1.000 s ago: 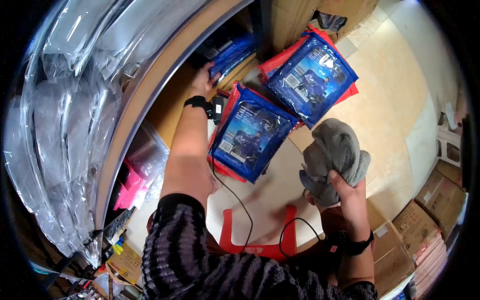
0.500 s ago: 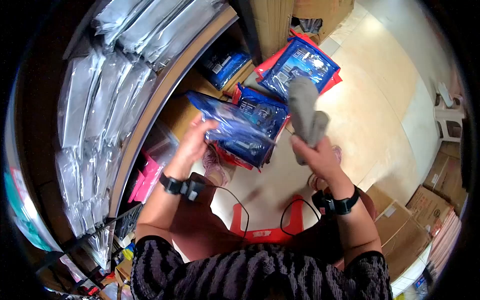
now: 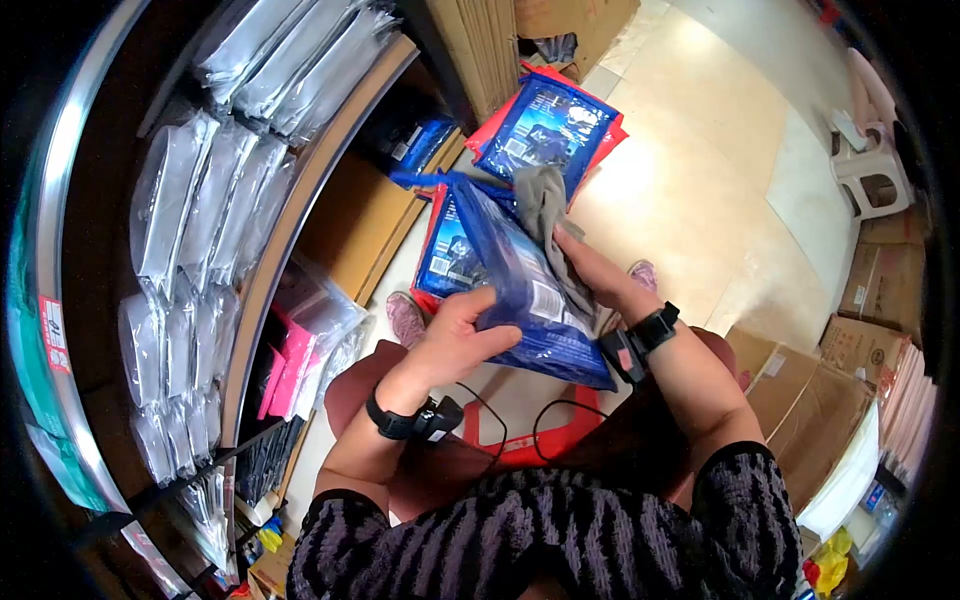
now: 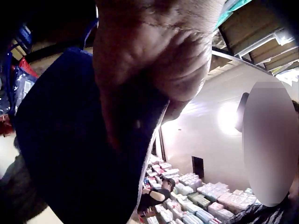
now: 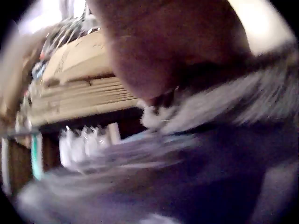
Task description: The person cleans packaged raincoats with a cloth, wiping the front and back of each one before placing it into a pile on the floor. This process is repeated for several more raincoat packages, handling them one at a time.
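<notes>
My left hand (image 3: 450, 345) grips the near left edge of a flat blue plastic-wrapped package (image 3: 520, 270), thumb on top. The package is tilted over my lap, its barcode label facing up. In the left wrist view a broad dark side of the package (image 4: 60, 135) fills much of the picture. My right hand (image 3: 600, 270) holds a grey cloth (image 3: 543, 200) against the package's right side; its fingertips are hidden behind cloth and package. The right wrist view is blurred, with the grey cloth (image 5: 224, 105) lying along the package.
Beyond my knees lie two piles of similar packages, the nearer pile (image 3: 447, 255) partly covered and the farther pile (image 3: 550, 125) on red wrapping. Another package (image 3: 415, 145) sits on the low shelf. Clear-bagged goods (image 3: 180, 210) line the left shelf. Cardboard boxes (image 3: 800, 400) stand at right.
My left hand has taken a package out of the low shelf and brought it to my lap. The right hand has moved inward, bringing the grey cloth against it.
</notes>
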`<state>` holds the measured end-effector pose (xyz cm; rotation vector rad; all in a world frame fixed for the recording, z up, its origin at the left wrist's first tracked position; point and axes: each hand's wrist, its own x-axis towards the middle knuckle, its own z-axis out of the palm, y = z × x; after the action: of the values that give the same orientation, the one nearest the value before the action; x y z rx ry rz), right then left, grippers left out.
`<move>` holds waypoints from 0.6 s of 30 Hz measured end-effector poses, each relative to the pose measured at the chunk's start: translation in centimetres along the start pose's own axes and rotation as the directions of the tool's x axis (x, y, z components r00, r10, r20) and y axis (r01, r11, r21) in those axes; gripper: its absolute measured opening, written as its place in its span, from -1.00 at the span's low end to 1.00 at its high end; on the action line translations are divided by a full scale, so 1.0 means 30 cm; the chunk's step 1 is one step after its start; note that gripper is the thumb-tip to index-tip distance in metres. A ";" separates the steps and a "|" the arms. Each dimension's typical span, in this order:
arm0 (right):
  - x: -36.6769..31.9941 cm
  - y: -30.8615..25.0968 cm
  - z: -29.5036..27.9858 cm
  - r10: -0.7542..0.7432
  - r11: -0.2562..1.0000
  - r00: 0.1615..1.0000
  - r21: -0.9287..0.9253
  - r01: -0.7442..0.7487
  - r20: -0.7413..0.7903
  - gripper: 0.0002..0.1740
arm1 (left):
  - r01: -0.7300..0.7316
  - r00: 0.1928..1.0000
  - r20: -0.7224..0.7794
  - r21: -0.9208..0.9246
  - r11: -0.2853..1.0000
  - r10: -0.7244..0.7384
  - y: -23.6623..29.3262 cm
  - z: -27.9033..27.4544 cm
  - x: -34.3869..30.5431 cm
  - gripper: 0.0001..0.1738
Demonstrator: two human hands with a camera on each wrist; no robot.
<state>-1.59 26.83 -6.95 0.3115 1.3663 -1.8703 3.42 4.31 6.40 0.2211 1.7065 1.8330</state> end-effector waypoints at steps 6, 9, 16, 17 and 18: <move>-0.068 -0.015 0.070 -0.067 0.929 0.998 0.366 0.053 0.024 -0.31 | 0.046 0.996 0.079 -0.043 0.998 -0.043 0.062 -0.135 -0.028 -0.60; -0.072 -0.101 0.091 -0.183 0.900 0.972 0.373 0.226 -0.148 -0.33 | -0.024 0.997 0.079 0.004 1.000 0.024 0.060 -0.178 -0.045 -0.55; -0.127 -0.303 0.036 -0.569 0.784 0.746 0.048 0.619 -0.346 -0.31 | 0.015 0.999 -0.036 -0.242 0.970 -0.025 0.003 -0.237 0.003 -0.13; -0.143 -0.316 0.033 -0.588 0.788 0.739 -0.026 0.615 -0.329 -0.31 | 0.067 0.997 -0.008 -0.408 0.910 -0.077 -0.024 -0.253 0.016 -0.14; -0.149 -0.315 0.026 -0.587 0.797 0.750 -0.053 0.602 -0.304 -0.31 | 0.118 0.992 0.029 -0.560 0.820 -0.123 -0.041 -0.263 0.028 -0.16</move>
<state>-5.13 29.20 2.63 0.2043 1.7853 -2.4635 -0.92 -1.93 3.80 -0.1400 1.0809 2.1436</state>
